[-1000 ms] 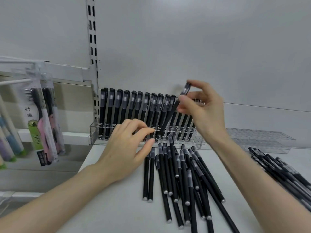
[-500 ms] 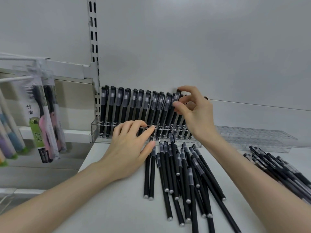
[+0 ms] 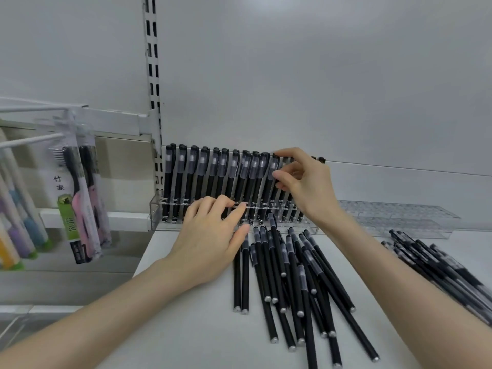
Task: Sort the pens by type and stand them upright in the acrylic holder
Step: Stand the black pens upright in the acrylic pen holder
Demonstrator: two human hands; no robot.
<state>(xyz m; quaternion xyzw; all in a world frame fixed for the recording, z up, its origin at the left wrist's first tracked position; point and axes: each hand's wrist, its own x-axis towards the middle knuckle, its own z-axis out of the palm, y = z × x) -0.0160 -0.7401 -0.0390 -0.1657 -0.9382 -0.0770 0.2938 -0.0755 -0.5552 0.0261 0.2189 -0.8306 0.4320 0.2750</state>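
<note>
Right hand [image 3: 306,185] pinching the capped top of a black pen [image 3: 272,166] upright in the acrylic holder [image 3: 155,214], left hand [image 3: 210,235] relaxed with fingertips on the holder's top edge, holding nothing, loose pens [image 3: 269,262] heaped on the shelf [image 3: 186,328] just in front

The acrylic holder [image 3: 155,212] is seen as clear, glossy plastic. The pens [image 3: 291,278] are finished in matt black, with translucent smoky caps and silvery metallic end plugs. The shelf [image 3: 186,328] is coated smooth, matt white; the slotted upright [image 3: 152,75] is white-painted metal. The toothbrush packs [image 3: 80,201] are wrapped in shiny clear film.
</note>
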